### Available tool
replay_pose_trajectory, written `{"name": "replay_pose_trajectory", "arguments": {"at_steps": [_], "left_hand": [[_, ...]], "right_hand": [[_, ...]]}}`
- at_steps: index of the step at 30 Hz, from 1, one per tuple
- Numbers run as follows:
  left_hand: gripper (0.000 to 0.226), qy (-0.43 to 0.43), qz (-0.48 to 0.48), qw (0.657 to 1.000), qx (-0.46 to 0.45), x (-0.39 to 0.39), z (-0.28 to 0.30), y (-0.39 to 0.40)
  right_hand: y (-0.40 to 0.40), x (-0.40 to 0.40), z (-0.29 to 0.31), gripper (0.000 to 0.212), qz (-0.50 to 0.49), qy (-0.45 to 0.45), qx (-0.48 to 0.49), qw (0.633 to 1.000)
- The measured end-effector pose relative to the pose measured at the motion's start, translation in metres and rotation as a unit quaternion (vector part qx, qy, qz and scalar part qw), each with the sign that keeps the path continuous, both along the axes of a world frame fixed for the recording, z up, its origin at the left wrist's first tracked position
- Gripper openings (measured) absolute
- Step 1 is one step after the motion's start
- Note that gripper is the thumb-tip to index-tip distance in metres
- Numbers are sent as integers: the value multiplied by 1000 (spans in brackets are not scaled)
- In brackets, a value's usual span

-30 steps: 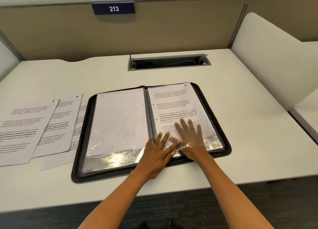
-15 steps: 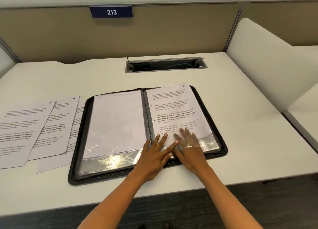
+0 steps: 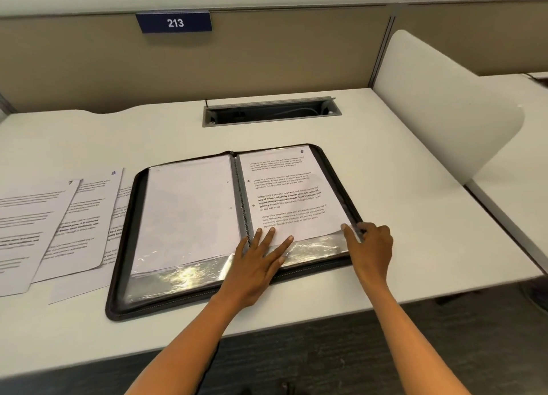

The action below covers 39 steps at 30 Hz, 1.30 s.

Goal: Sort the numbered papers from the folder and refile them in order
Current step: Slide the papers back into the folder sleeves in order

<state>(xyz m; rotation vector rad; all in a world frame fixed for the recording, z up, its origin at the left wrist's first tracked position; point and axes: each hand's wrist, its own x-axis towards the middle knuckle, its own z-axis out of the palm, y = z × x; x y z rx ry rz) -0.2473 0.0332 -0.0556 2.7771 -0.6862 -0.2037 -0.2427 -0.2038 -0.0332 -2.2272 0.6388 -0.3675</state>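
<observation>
Black folder (image 3: 124,246) open, both hands (image 3: 258,264) on its right page (image 3: 287,193)

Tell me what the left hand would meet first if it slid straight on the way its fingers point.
Probably only more of the sheet numbered 6 inside the open folder. The left hand lies flat, pointing up the page; beyond the folder's far edge is bare desk.

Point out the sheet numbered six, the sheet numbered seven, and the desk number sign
Sheet numbered six (image 3: 286,193): head view, middle of its printed text.
Sheet numbered seven (image 3: 28,216): head view, middle of page.
Desk number sign (image 3: 174,23): head view, on its digits.
</observation>
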Motion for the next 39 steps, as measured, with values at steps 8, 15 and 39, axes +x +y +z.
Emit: {"name": "replay_pose_trajectory", "arguments": {"at_steps": [8, 15, 39], "left_hand": [[54, 3, 0, 1000, -2, -1, 1, 2], [59, 17, -2, 999, -29, -1, 9, 1], [31, 22, 514, 745, -425, 4, 69, 168]], "right_hand": [[1, 8, -3, 16, -31, -21, 92, 995], [23, 17, 43, 11, 21, -58, 240, 969], [265, 12, 45, 20, 546, 106, 83, 827]]}}
